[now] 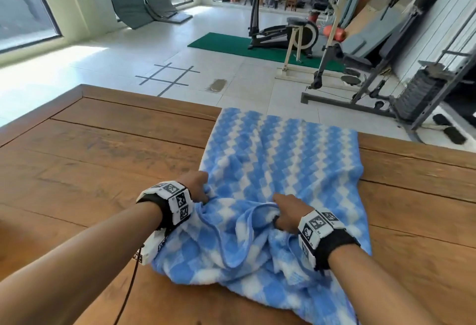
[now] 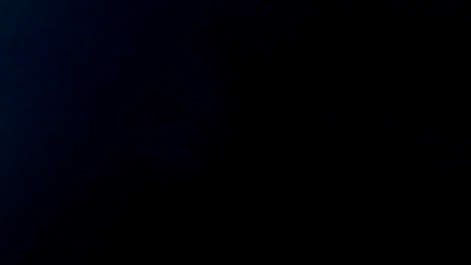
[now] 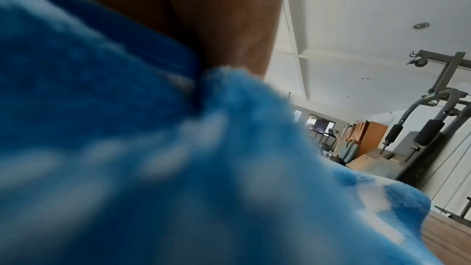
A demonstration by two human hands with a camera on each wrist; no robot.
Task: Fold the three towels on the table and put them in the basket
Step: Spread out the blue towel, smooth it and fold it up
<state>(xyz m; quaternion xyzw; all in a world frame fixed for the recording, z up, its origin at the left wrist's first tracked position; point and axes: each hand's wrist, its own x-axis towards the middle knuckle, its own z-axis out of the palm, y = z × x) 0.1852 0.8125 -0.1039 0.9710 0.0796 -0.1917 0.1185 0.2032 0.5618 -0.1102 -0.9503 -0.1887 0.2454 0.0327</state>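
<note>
Both hands are down on the blue-and-white checked fleece towel (image 1: pixel 280 159), which lies spread over the right half of the brown plank wooden tabletop (image 1: pixel 108 149), its far end flat and its near end bunched and hanging at the near edge. The left hand (image 1: pixel 197 188) has its fingers curled into the towel's left edge, gripping it; the right hand (image 1: pixel 286 212) clutches a rumpled hem near the middle. Early days, by the look of it: this towel is not yet folded, only being gathered for a first fold, and neither the other two towels nor the basket show anywhere, so all three folds and the basket trips seem to be left. The head view gives the whole layout and both grips. The right wrist view adds only a blurred close-up of blue pile pressed against the hand (image 3: pixel 203 17), with gym equipment (image 3: pixel 433 120) behind. The left wrist view is black, showing nothing.
</note>
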